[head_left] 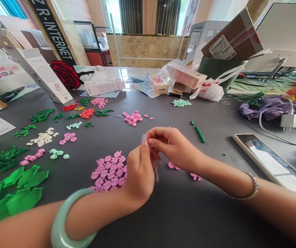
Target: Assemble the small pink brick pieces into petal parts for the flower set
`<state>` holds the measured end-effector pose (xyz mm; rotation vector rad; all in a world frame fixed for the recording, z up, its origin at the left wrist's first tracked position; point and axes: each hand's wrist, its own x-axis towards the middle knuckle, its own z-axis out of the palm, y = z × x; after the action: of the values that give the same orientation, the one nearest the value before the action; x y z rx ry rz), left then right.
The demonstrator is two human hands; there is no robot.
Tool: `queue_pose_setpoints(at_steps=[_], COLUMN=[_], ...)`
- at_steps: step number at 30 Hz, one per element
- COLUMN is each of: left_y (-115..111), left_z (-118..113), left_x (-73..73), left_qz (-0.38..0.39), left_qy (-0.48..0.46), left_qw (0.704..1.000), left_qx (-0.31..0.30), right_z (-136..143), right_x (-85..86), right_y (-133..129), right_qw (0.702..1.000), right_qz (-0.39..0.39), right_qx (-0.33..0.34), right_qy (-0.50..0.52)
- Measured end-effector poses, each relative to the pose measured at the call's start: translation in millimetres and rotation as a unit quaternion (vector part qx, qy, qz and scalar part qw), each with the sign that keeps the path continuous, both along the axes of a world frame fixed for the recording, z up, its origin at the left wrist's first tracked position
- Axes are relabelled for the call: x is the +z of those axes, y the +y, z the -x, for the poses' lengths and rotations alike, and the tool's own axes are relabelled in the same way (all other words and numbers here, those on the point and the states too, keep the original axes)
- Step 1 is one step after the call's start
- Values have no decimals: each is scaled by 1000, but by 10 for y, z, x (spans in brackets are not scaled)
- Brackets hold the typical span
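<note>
Near the middle of the dark table, my left hand and my right hand meet, their fingers pinched together. What they grip is hidden by the fingers; a thin pale sliver shows just below them. Beside my left hand lies a spread of pink-purple petal pieces. Under my right hand and forearm are a few pink pieces and another small pink group. A green stick and a short green piece lie beyond my right wrist.
Small piles of green, cream, red and pink pieces cover the left and centre. Large green leaves lie front left. A phone, charger and purple flowers are right; boxes stand behind.
</note>
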<state>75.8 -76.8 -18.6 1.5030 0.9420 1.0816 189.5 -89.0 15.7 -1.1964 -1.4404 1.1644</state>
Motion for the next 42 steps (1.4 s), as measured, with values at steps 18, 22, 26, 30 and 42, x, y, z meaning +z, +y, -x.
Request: queue_pose_setpoints(at_steps=[18, 22, 26, 30, 42], left_y=[-42, -59, -66, -54, -62], left_z=[14, 24, 23, 18, 18], left_x=[32, 30, 27, 34, 38], left_qz=[38, 39, 42, 46, 53], left_qy=[-23, 7, 10, 7, 12], left_qw=[995, 993, 993, 992, 992], left_qx=[-88, -108, -114, -118, -114], right_z=[-272, -418, -505, -499, -536], right_x=[184, 231, 204, 94, 119], right_y=[57, 107, 141, 165, 179], right_qw=[992, 985, 949, 913, 873], right_qz=[51, 27, 45, 53, 35], right_qx=[112, 92, 123, 126, 132], right_qy=[-29, -143, -286, -385, -468])
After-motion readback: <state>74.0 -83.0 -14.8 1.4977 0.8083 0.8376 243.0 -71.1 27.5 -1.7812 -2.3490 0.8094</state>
